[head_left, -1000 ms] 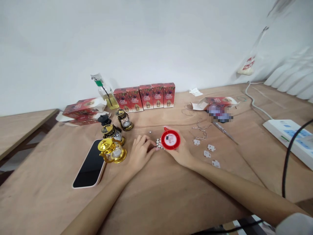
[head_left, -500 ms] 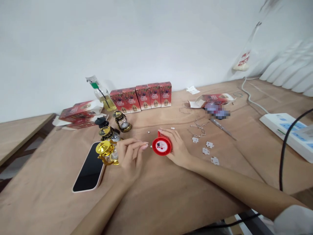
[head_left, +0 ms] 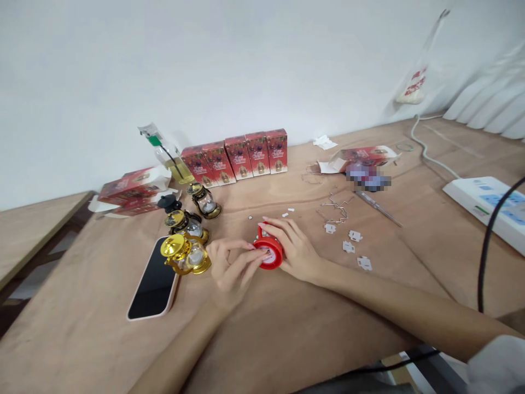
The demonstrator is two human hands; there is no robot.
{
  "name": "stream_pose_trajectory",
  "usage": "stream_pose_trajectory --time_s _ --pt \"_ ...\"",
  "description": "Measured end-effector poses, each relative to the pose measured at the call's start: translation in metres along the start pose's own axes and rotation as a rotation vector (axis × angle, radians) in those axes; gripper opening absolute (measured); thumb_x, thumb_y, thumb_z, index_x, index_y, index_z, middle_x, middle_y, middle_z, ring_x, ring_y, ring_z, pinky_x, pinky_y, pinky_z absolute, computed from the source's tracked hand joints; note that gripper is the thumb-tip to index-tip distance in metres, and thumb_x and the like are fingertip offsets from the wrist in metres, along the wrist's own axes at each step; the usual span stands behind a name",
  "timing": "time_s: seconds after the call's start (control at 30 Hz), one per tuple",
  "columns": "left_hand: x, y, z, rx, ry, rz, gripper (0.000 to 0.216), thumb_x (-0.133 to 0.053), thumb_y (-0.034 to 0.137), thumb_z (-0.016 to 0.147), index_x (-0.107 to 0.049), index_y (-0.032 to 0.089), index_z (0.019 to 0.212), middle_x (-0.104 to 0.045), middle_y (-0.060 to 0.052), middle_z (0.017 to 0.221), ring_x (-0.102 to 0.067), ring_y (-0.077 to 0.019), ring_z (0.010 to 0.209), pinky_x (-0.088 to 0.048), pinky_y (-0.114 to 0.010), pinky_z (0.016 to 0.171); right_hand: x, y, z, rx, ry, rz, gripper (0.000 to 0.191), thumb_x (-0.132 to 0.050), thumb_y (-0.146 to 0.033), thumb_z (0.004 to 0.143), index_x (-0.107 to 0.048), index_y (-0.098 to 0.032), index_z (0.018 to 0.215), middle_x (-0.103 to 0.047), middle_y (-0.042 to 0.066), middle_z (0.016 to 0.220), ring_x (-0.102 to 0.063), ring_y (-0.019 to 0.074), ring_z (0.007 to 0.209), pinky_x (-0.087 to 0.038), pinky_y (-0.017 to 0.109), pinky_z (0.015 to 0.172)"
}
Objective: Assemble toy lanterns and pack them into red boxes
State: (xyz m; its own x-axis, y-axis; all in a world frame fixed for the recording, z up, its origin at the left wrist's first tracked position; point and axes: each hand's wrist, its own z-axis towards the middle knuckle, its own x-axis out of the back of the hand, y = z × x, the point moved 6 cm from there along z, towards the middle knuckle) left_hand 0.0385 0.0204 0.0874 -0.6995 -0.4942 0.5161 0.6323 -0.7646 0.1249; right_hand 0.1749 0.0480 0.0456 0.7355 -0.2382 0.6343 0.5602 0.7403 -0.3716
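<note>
My right hand (head_left: 296, 249) grips a small red round lantern base (head_left: 271, 253) tilted on its side just above the brown table (head_left: 287, 328). My left hand (head_left: 230, 265) reaches in from the left, its fingertips pinched together against the base's white underside; what they hold, if anything, is too small to make out. Small white bits (head_left: 287, 212) lie on the table just behind my hands. A gold toy lantern (head_left: 185, 254) stands close to my left hand.
A dark phone (head_left: 156, 282) lies at the left, with two more lanterns (head_left: 192, 216) behind it. Red boxes (head_left: 238, 156) line the wall beside a bottle (head_left: 170, 158). Wire pieces (head_left: 334, 210), white clips (head_left: 353, 246), a screwdriver (head_left: 377, 208) and a power strip (head_left: 488, 210) lie to the right.
My left hand left the small pieces on the table and came up to the red base. My right hand lifted and tilted the base toward the left hand.
</note>
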Motion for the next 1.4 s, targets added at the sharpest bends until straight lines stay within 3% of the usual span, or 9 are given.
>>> stream_pose_trajectory --time_s 0.27,0.43,0.57,0.8,1.1,1.4 --pt "-0.009 -0.030 -0.009 0.191 0.034 -0.092 0.023 -0.071 0.034 0.078 -0.059 0.021 0.094 -0.058 -0.001 0.087 -0.053 -0.0173 0.083 -0.040 -0.033 0.075 0.004 0.012 0.002 -0.123 0.059 0.058 0.057 -0.061 -0.020 0.081 -0.039 -0.021 0.134 -0.054 0.013 0.129 -0.050 0.0283 0.116 -0.047 0.048 0.095" --pt "-0.034 -0.065 -0.020 0.444 -0.263 -0.034 0.014 -0.066 0.037 0.081 -0.067 0.024 0.085 -0.060 -0.002 0.087 -0.051 -0.0209 0.088 -0.037 -0.036 0.079 0.009 0.035 -0.002 -0.369 0.211 0.147 0.051 -0.064 -0.022 0.079 -0.045 -0.023 0.126 -0.058 0.010 0.122 -0.054 0.0276 0.112 -0.047 0.049 0.096" --pt "-0.047 -0.068 -0.023 0.507 -0.486 -0.031 0.017 -0.072 0.040 0.076 -0.070 0.027 0.086 -0.062 -0.002 0.092 -0.050 -0.0226 0.092 -0.036 -0.038 0.082 0.010 0.037 -0.002 -0.393 0.223 0.177 0.049 -0.063 -0.019 0.079 -0.046 -0.023 0.125 -0.058 0.009 0.123 -0.053 0.0271 0.115 -0.045 0.049 0.099" --pt "-0.051 -0.073 -0.028 0.612 -0.561 0.009 0.023 -0.073 0.044 0.072 -0.070 0.026 0.085 -0.061 -0.003 0.094 -0.048 -0.0246 0.094 -0.037 -0.040 0.083 0.012 0.031 0.000 -0.357 0.206 0.182 0.052 -0.065 -0.016 0.077 -0.046 -0.023 0.124 -0.059 0.008 0.123 -0.053 0.0262 0.115 -0.044 0.048 0.098" --pt "-0.053 -0.071 -0.030 0.627 -0.614 0.021 0.020 -0.065 0.043 0.080 -0.069 0.024 0.083 -0.061 -0.004 0.095 -0.048 -0.0247 0.096 -0.036 -0.043 0.086 0.011 0.028 0.001 -0.324 0.188 0.172 0.051 -0.065 -0.022 0.079 -0.044 -0.023 0.126 -0.058 0.010 0.124 -0.053 0.0265 0.115 -0.045 0.047 0.097" --pt "-0.053 -0.068 -0.031 0.503 -0.565 0.028 0.022 -0.055 0.039 0.088 -0.065 0.021 0.082 -0.062 -0.005 0.086 -0.050 -0.0248 0.087 -0.036 -0.038 0.074 0.010 0.030 0.000 -0.325 0.176 0.181 0.053 -0.064 -0.022 0.079 -0.043 -0.025 0.128 -0.057 0.009 0.124 -0.053 0.0265 0.116 -0.045 0.048 0.098"
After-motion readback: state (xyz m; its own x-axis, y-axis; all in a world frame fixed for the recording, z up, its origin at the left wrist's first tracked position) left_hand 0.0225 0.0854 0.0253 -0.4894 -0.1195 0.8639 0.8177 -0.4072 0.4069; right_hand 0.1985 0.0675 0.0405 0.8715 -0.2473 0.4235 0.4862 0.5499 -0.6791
